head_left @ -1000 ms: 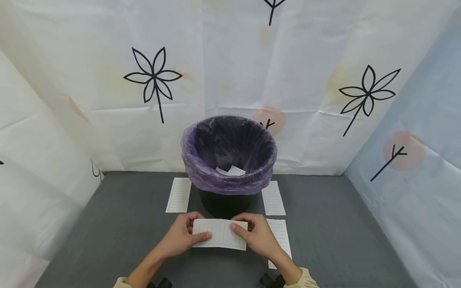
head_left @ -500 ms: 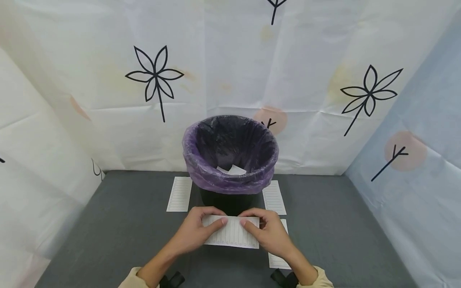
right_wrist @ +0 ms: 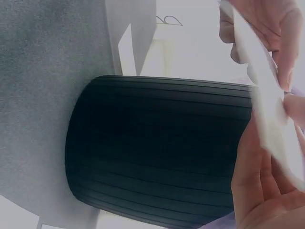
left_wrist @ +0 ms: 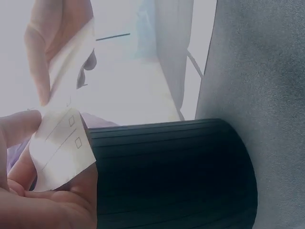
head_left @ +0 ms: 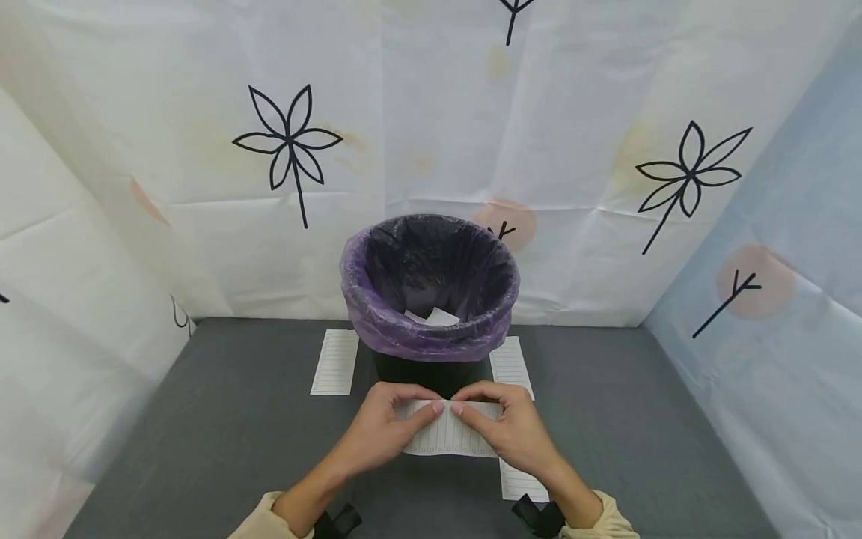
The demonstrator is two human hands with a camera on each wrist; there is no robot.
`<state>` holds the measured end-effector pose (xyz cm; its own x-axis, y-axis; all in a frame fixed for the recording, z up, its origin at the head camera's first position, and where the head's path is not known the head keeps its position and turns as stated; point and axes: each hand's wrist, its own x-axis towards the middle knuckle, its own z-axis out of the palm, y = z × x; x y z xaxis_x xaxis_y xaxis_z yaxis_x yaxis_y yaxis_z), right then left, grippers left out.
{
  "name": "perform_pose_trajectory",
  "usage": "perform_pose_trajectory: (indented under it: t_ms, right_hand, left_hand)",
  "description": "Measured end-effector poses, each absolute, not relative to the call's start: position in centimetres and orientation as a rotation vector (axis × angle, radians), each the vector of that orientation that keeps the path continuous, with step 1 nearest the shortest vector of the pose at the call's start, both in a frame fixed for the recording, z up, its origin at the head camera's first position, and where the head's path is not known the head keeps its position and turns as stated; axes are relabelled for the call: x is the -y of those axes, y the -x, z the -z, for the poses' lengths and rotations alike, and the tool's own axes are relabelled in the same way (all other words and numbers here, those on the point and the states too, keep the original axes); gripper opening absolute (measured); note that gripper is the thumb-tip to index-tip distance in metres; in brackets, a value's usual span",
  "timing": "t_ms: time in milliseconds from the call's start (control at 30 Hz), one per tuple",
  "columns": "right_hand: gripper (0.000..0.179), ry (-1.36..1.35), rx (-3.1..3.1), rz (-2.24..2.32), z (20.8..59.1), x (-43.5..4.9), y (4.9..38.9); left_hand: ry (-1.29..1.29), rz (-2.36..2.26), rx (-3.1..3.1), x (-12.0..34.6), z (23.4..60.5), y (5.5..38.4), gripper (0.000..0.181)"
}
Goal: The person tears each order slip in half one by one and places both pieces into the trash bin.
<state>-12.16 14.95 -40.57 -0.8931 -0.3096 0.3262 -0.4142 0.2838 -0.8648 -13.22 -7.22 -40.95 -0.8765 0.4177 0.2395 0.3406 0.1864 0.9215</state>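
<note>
A lined sheet of paper (head_left: pixel 447 438), with small checkboxes along its near edge, is held sideways between my two hands above the table. My left hand (head_left: pixel 390 428) pinches its top edge near the middle, thumb in front and fingers behind. Close beside it, my right hand (head_left: pixel 513 428) pinches the same edge in the same way, the thumb tips almost meeting. In the left wrist view the paper (left_wrist: pixel 64 152) bends over the left fingers. Just beyond the hands stands a dark ribbed trash bin (right_wrist: pixel 157 148) lined with a purple bag (head_left: pixel 424 340).
White paper pieces (head_left: pixel 441 317) lie inside the bin. One lined sheet (head_left: pixel 335 362) lies left of the bin, another sheet (head_left: pixel 510 365) right of it. A third sheet (head_left: pixel 521 483) is partly covered by my right arm. Patterned cloth (head_left: pixel 431 112) hangs behind the grey table (head_left: pixel 229 419).
Both hands have shifted right and slightly away from me with the paper. Their thumbs have drawn together from spread positions to the middle of its top edge.
</note>
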Motion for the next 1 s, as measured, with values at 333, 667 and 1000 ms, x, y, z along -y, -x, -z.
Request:
perform_pose_trajectory:
  t_ms: [333,667,1000]
  right_hand:
    - [0.008,-0.73,2.416,-1.682,40.1,-14.7,12.2]
    - [0.012,-0.827,2.321,-1.562,39.6,-14.4,11.9]
    - [0.019,-0.839,2.198,-1.584,39.6,-14.9,11.9]
  left_hand:
    - [-0.674,-1.85,-2.35,6.9,40.3,13.0,0.008]
    - [-0.572,-1.933,-2.235,6.8,39.8,13.2,0.014]
    - [-0.624,-1.961,-2.307,6.9,40.3,13.3,0.016]
